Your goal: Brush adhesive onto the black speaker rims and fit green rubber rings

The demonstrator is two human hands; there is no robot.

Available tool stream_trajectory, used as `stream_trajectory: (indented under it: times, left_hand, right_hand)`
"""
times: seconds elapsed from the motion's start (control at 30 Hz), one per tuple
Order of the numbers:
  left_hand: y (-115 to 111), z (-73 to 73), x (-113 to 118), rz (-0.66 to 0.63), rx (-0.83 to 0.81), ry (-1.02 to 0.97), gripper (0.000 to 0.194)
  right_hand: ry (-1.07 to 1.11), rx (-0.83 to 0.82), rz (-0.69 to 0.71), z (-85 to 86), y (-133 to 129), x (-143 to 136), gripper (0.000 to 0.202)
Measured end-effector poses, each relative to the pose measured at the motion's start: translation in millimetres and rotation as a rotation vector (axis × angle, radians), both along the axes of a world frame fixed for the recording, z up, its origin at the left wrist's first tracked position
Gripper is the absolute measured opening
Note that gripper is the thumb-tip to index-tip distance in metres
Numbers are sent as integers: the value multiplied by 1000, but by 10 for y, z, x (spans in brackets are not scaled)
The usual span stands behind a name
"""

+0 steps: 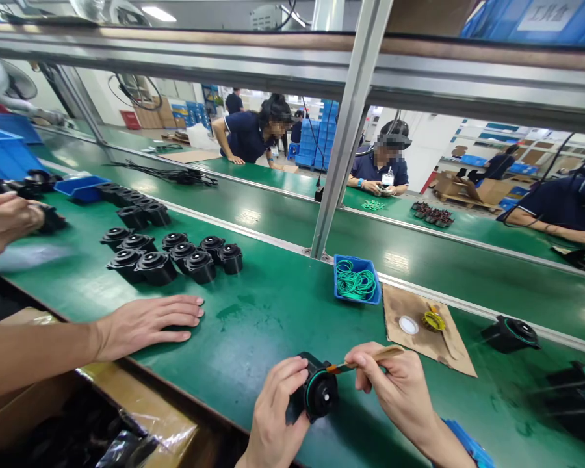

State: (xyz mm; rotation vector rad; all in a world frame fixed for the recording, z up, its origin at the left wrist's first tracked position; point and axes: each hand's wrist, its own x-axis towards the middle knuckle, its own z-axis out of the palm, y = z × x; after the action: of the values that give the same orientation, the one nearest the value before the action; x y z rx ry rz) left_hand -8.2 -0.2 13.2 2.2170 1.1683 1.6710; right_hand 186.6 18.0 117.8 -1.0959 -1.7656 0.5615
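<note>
My left hand (275,413) is wrapped round a black cylindrical housing (322,393) low in the middle of the head view. A green ring runs round the housing's face, which is tilted toward me. Between the thumb and fingers of my right hand (392,383) is a wooden-handled brush (389,353). The brush tip touches or nearly touches the upper rim of the housing. Behind my right hand, a brown cardboard piece (394,312) bears a small yellow container (433,321) and a white round lid (409,325). Green rings (355,281) fill a blue tray (340,294).
Black housings (156,266) stand in groups at the left, more (578,396) at the right. A co-worker's hand (151,322) lies flat left of mine; another person's hands hold a part at far left. A metal post (344,136) rises ahead. An open carton (160,416) sits below the edge.
</note>
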Motion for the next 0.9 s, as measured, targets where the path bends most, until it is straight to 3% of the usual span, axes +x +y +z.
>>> stream_trajectory:
  times: [0.2,0.6,0.67,0.9]
  left_hand:
    - [-7,15,-2,-1,15,25,40]
    - [-15,-21,-19,-55,7,37,47]
    - [-14,-28,-15,-56,-2,28,48]
    - [-8,-3,1,-39,15,12,44]
  right_hand:
    - [-44,35,70,49,-20,-84,50]
    - [-136,176,379,125,-110,-162,24]
    - [-137,169,358,125,-103,-154,26]
    - [-201,116,91,82,3,-32,49]
